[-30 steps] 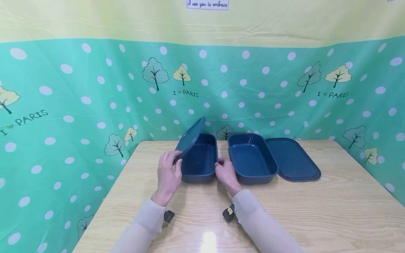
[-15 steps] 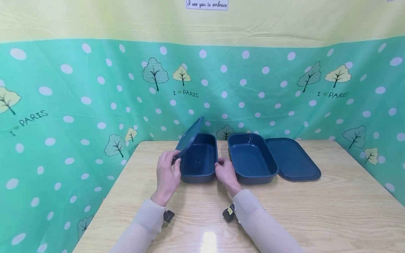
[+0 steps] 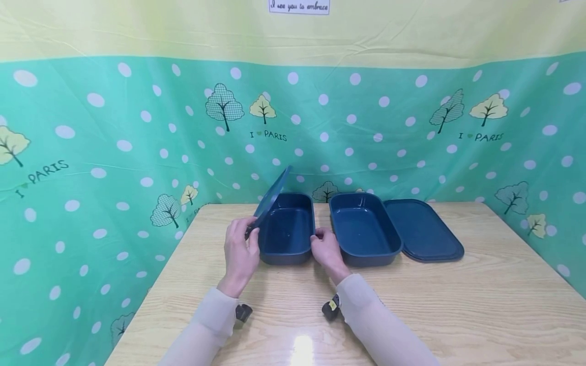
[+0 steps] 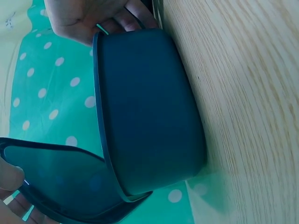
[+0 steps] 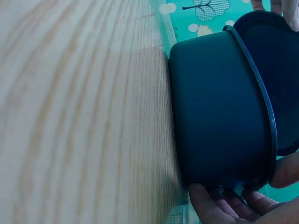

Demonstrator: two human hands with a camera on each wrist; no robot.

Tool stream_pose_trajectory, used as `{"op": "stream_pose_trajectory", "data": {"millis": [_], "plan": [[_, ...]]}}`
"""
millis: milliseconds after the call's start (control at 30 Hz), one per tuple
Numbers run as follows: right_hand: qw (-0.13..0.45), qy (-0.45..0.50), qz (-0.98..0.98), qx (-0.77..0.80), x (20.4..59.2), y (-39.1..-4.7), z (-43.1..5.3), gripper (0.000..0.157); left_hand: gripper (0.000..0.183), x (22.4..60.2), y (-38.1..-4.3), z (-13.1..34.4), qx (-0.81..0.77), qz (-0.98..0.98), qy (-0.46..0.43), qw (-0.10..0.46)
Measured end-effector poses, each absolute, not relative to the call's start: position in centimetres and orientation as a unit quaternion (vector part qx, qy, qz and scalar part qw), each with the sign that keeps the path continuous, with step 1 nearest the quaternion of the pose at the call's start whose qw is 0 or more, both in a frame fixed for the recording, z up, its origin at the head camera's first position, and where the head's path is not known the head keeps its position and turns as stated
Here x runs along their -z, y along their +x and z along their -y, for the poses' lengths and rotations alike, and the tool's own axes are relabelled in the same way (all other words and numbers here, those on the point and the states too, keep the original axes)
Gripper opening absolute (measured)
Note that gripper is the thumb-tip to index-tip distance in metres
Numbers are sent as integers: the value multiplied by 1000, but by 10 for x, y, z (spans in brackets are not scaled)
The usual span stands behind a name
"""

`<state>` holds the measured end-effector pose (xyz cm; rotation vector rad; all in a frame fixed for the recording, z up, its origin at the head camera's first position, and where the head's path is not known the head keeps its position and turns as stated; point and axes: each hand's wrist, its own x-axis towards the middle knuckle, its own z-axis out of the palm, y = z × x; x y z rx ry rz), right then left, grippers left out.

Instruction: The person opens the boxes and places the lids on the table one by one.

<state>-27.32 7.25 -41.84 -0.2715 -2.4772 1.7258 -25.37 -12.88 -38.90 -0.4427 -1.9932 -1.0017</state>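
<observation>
A dark blue rectangular container stands uncovered at the left of the table's far part. Its lid is tilted steeply up along the container's left side. My left hand pinches the lid's near edge between thumb and fingers; the left wrist view shows the thumb on the lid. On the container's right wall, my right hand grips the rim, thumb at the rim and fingers along the outer side, as the right wrist view shows. The inside of this container holds nothing visible.
Just right of my right hand stands a second dark blue container, uncovered. Beside it a matching lid lies flat, partly behind that container. A dotted green curtain hangs behind the wooden table.
My left hand has shifted slightly left, and the lid has tipped a little more upright and leftward. The right hand and both containers have stayed in place.
</observation>
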Motion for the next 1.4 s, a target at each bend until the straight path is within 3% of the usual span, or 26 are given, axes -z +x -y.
{"op": "stream_pose_trajectory", "data": {"millis": [1400], "plan": [[50, -89, 816, -570, 417, -272, -74, 33, 21, 385, -255, 135, 462, 773, -132, 414]]}}
